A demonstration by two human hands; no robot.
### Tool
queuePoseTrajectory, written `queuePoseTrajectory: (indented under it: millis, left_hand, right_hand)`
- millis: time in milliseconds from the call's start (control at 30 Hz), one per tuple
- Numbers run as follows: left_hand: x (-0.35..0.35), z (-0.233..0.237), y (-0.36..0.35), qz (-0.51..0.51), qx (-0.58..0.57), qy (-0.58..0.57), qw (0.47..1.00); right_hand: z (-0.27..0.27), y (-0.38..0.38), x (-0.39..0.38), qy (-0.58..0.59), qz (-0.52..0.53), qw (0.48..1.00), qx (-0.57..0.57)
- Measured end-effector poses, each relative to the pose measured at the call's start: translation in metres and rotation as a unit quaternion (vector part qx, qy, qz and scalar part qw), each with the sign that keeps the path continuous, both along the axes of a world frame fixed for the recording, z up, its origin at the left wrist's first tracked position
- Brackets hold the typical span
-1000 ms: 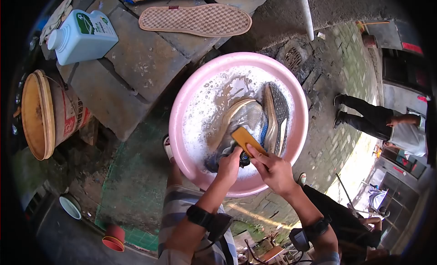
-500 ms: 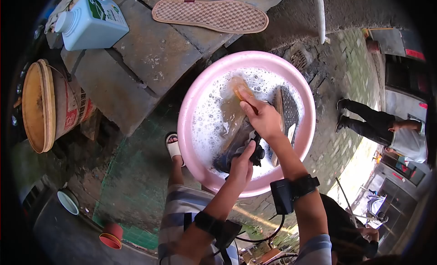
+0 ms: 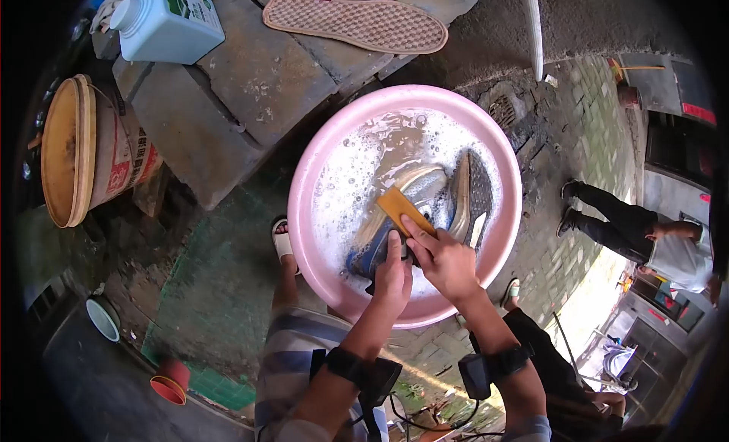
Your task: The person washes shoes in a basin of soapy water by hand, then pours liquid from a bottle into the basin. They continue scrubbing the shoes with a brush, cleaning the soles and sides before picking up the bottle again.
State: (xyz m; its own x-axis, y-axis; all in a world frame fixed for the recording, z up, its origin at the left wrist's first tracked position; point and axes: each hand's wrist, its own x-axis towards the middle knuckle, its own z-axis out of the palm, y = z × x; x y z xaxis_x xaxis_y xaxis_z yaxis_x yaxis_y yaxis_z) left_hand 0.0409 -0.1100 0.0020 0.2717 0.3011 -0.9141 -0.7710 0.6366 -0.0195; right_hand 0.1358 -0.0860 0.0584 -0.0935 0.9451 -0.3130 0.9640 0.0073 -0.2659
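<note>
A pink basin (image 3: 301, 214) full of foamy water is in front of me. Inside it, my left hand (image 3: 392, 281) grips a wet blue and grey shoe (image 3: 425, 184) whose pale sole edge faces left. My right hand (image 3: 446, 266) is closed around a wooden-backed brush (image 3: 406, 213), which lies across the shoe just beyond my left fingers. The brush's bristles are hidden beneath its back. Another shoe (image 3: 477, 191), with a dark patterned sole, leans on its side in the suds along the basin's right part.
Stone slabs (image 3: 258, 85) at the upper left bear a light-blue bottle (image 3: 178, 33) and a woven insole (image 3: 357, 23). A big bucket (image 3: 106, 153) stands on the left. Two other people are at the right, one in a white top (image 3: 680, 241).
My right hand has drawn the brush back from the water near the basin's far side onto the shoe. More of the shoe now shows above the foam.
</note>
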Motion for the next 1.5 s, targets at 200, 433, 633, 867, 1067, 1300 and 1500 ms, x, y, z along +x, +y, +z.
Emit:
queuePoseTrajectory:
  millis: [200,433,633,867,1067,1300,1500]
  left_hand:
    - [-0.009,0.011,0.023,0.002,0.052,0.048,0.997]
    - [-0.018,0.012,0.028,-0.021,0.062,-0.073,0.995]
    - [-0.023,0.003,0.026,-0.013,0.027,-0.078,0.997]
    - [-0.020,-0.007,0.028,0.024,0.049,-0.057,0.997]
    - [-0.023,0.000,0.025,-0.022,0.027,-0.044,0.998]
    - [-0.025,0.010,0.030,-0.055,0.066,-0.053,0.995]
    - [-0.031,0.000,0.021,-0.030,0.126,-0.088,0.988]
  right_hand:
    - [-0.051,0.058,-0.014,-0.008,-0.120,0.991,0.059]
    - [0.032,0.004,-0.010,0.024,-0.019,0.992,-0.126]
    - [0.042,-0.006,-0.008,0.083,-0.047,0.983,-0.158]
    - [-0.020,0.059,0.010,-0.019,-0.026,0.999,-0.011]
    - [-0.018,0.054,0.002,-0.060,-0.079,0.995,-0.007]
    - [0.029,0.003,-0.005,0.080,-0.042,0.990,-0.109]
    - [0.059,-0.006,-0.005,0.120,-0.022,0.984,-0.133]
